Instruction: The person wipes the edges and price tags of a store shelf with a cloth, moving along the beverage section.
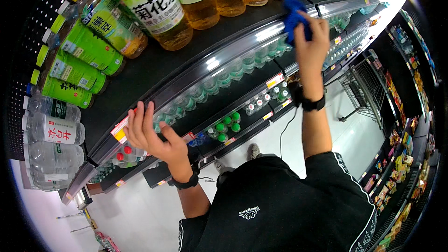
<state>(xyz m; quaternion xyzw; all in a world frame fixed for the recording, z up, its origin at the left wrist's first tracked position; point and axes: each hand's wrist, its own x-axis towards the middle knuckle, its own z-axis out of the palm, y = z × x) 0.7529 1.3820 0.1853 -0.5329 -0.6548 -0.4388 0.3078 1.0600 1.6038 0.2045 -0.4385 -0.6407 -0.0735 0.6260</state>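
My right hand (313, 42) grips a bunched blue cloth (293, 17) and presses it against the clear front strip (212, 61) of a black shelf (154, 72). The fingers are curled round the cloth, so part of it is hidden. Farther left, my left hand (156, 135) rests on the same shelf's front edge, its fingers stretched out and apart with nothing in them. Beside those fingertips is a red and yellow price tag (120, 130). Both wrists wear black bands.
Tea bottles (158, 11) line the shelf's back, with clear water bottles (56, 130) at its left end. Lower tiers hold several green-capped bottles (227, 123). A shopping cart (364, 86) stands in the aisle at right, before another stocked shelf (396, 177). A thin dark cable (285, 130) hangs near my body.
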